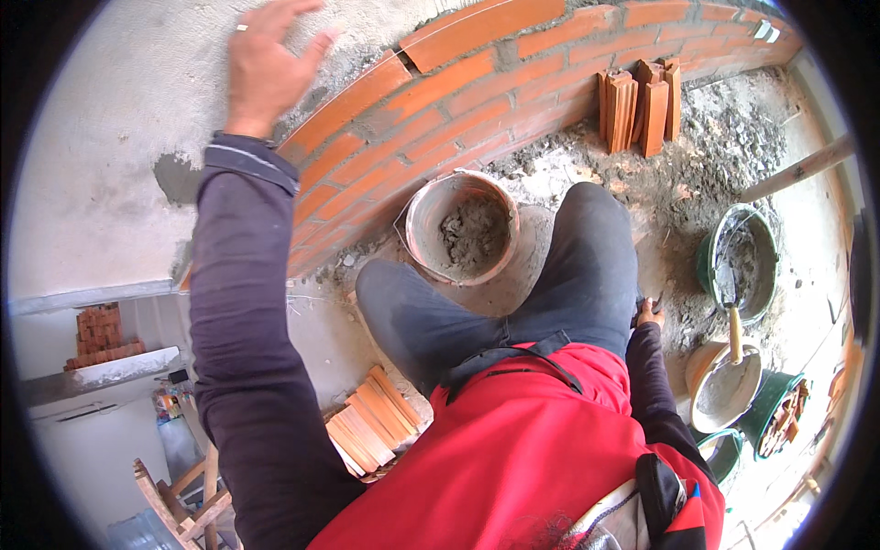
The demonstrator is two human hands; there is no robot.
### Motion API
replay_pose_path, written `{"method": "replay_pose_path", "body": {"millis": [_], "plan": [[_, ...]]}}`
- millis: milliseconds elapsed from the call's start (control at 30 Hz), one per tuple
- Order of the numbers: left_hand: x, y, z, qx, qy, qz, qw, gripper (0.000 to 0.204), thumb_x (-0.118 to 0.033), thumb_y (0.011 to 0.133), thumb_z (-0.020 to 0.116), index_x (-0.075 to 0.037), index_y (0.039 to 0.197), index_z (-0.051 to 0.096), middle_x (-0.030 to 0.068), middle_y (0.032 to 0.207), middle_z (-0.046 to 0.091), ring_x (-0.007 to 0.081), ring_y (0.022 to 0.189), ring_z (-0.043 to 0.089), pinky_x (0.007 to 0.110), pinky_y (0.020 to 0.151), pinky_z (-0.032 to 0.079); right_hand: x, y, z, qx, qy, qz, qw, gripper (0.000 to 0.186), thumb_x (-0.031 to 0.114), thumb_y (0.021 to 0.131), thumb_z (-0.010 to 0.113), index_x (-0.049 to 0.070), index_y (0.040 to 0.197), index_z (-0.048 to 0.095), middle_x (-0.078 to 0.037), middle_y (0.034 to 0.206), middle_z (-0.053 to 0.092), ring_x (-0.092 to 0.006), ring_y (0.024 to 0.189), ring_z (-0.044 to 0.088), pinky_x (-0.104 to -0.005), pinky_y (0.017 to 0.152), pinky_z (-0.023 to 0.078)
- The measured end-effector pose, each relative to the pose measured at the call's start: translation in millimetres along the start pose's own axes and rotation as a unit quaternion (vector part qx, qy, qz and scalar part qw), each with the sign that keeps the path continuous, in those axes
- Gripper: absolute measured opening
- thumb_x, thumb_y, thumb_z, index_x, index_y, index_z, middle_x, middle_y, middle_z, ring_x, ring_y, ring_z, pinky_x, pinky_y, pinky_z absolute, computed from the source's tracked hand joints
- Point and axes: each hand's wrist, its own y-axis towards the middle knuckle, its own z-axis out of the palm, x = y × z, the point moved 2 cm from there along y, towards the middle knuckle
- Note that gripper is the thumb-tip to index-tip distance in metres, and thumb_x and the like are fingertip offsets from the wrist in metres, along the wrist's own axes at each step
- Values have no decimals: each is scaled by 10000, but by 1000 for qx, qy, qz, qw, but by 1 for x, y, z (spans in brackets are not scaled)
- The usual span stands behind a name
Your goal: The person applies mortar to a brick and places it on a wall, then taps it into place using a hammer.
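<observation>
My left hand [268, 75] is raised at the upper left, its fingers stretched and thumb apart, beside the top course of an orange brick wall [440, 103]. It holds nothing. A thin string runs along the wall's upper edge, and a gap shows between two top bricks. Low beside my right thigh, my right hand [651, 314] has its fingers curled. Something dark shows by it, too hidden to name. Between my knees and the wall stands a bucket [417, 225] with grey mortar [472, 234] inside.
Upright bricks [639, 108] stand by the wall on rubble-strewn ground. To the right are a green bucket [704, 268], a trowel with a wooden handle [735, 335], a pale bucket [698, 385] and a green tub of brick pieces [759, 414]. More bricks [374, 417] lie behind my left leg.
</observation>
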Motion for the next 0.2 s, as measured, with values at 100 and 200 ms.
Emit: {"method": "replay_pose_path", "body": {"millis": [100,200], "plan": [[-9,29,-41,-105,119,-8,987,409,-400,921,599,-130,1223,540,99,1146,605,256,1076,548,413,1017,386,1,0,-3,-52,-152,-116,980,461,392,819,717,-8,1033,634,-155,867,695,-303,801,667,-397,772,512],[14,59,-74,-187,193,25,963,475,-432,891,598,-116,1238,520,140,1232,565,294,1127,525,459,1032,354,8,-3,-2,-69,-255,-118,957,471,393,777,749,-15,992,656,-184,879,694,-335,834,664,-405,805,505]]}}
